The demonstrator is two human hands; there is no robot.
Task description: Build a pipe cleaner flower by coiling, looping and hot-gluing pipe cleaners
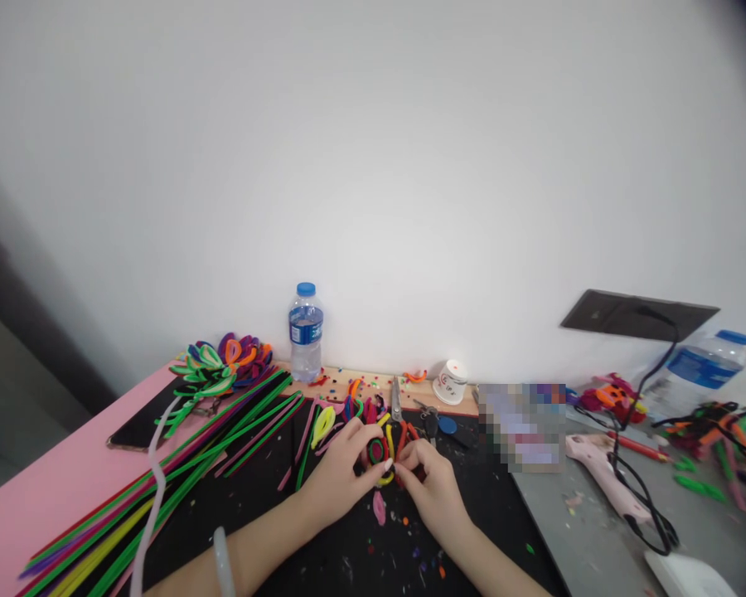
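Observation:
Over the black mat (323,555), my left hand (352,463) and my right hand (432,485) meet with fingertips almost touching. Both are closed in a pinch on a yellow pipe cleaner (390,438), bent in a curve. Inside that curve, by my left fingers, sits a small coil (376,450) of dark, green and red pipe cleaner. The exact grip under the fingertips is too small to make out. Red pipe-cleaner pieces (412,431) lie just behind my right hand. A pink loop (379,507) rests below the fingertips, and a yellow loop (323,427) lies left of my left hand.
Long pipe cleaners (180,477) and a pipe-cleaner flower bunch (230,365) cover the left. Behind stand a water bottle (307,332) and a paper cup (451,381); scissors (396,400) and keys (431,423) lie nearby. At right are a pink glue gun (603,481) and its black cord.

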